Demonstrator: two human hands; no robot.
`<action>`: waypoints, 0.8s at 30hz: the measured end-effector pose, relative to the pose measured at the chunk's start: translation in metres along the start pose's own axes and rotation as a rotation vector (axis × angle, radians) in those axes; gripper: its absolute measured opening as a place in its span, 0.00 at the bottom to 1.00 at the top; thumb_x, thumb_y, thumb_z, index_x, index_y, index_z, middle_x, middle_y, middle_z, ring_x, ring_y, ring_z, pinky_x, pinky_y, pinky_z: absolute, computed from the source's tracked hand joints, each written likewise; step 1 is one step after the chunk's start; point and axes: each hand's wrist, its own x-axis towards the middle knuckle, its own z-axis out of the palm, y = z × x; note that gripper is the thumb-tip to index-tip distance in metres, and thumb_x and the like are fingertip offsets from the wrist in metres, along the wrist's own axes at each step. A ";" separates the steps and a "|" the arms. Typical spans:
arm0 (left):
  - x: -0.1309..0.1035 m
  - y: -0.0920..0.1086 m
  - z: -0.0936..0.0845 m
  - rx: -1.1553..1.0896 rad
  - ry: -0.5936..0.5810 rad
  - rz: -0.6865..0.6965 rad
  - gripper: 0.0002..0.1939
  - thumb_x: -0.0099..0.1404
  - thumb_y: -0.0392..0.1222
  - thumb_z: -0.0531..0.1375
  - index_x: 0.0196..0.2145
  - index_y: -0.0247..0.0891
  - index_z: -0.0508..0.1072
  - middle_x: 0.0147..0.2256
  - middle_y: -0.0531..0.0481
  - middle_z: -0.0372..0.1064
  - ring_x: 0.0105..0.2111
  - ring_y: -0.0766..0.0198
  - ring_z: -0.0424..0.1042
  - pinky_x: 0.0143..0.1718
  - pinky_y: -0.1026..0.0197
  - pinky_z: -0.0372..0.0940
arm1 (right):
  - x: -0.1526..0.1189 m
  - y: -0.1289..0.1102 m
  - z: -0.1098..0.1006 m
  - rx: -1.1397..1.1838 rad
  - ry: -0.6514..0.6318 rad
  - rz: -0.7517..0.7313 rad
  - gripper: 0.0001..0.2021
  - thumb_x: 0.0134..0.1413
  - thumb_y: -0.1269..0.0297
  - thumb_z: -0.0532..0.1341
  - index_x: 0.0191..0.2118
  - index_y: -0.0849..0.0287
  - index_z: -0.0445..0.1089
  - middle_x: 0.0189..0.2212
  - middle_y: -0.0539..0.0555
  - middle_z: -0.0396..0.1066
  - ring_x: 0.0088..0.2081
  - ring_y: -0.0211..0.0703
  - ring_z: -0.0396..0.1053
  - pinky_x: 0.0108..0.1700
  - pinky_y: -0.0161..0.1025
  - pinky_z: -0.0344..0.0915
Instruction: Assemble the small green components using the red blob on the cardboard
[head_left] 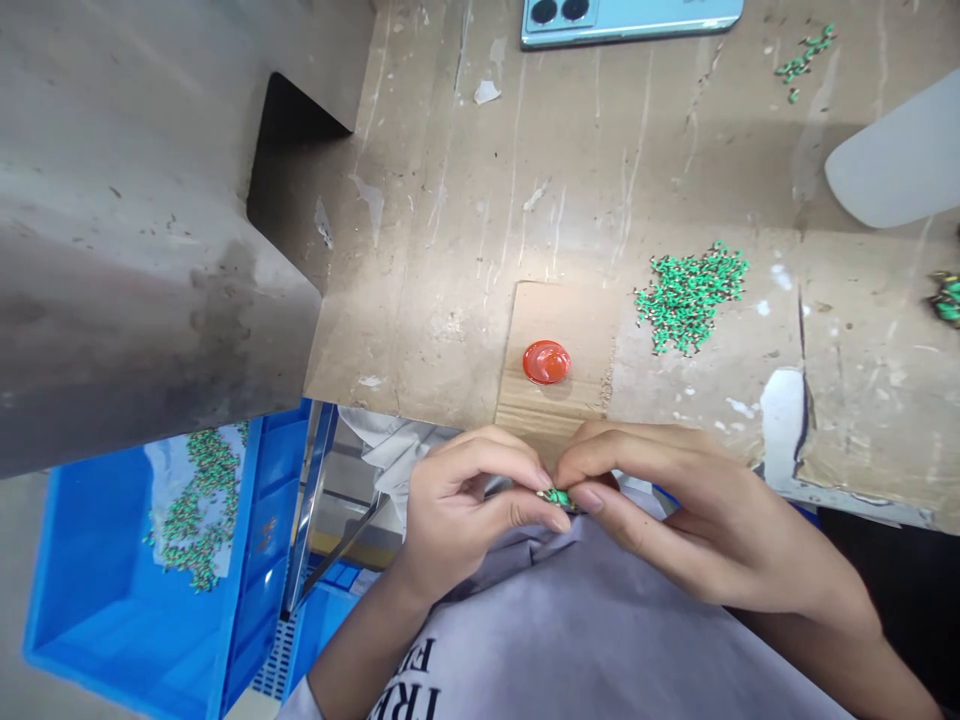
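Observation:
My left hand [480, 495] and my right hand [675, 510] meet at the table's front edge, close to my body. Between their thumbs and forefingers they pinch a few small green pieces with dark and gold ends [556, 497]. Fingertips partly cover these, so their exact kind is unclear. Just beyond the hands, a small round red dish [546, 362] sits on a piece of cardboard [566, 305]. To its right lies a loose pile of similar green pieces [691, 298] on the table.
A light blue phone [637, 25] lies at the back, with a few stray green pieces [806, 62] to its right. A white rounded object [904, 150] juts in from the right. Metal machinery [150, 200] stands left, above a blue bin [97, 560] holding more green pieces.

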 end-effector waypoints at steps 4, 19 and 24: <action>-0.002 -0.003 0.001 0.036 0.005 0.083 0.12 0.60 0.41 0.84 0.36 0.40 0.87 0.30 0.51 0.84 0.29 0.63 0.83 0.32 0.66 0.77 | 0.000 -0.002 0.000 0.014 0.011 -0.024 0.05 0.76 0.72 0.64 0.47 0.55 0.76 0.34 0.49 0.82 0.32 0.37 0.79 0.36 0.32 0.75; -0.004 -0.007 0.002 0.050 0.064 0.196 0.09 0.66 0.39 0.81 0.34 0.39 0.85 0.32 0.53 0.83 0.28 0.67 0.82 0.32 0.67 0.77 | -0.004 -0.001 0.006 0.096 0.033 0.033 0.06 0.75 0.70 0.68 0.52 0.54 0.79 0.37 0.49 0.88 0.34 0.37 0.86 0.38 0.27 0.78; -0.005 -0.005 0.003 0.036 0.056 0.115 0.15 0.60 0.41 0.84 0.40 0.41 0.85 0.33 0.53 0.84 0.29 0.65 0.81 0.31 0.66 0.76 | -0.003 -0.001 0.006 0.031 0.085 -0.009 0.07 0.73 0.73 0.68 0.49 0.53 0.81 0.35 0.50 0.88 0.31 0.40 0.86 0.36 0.31 0.80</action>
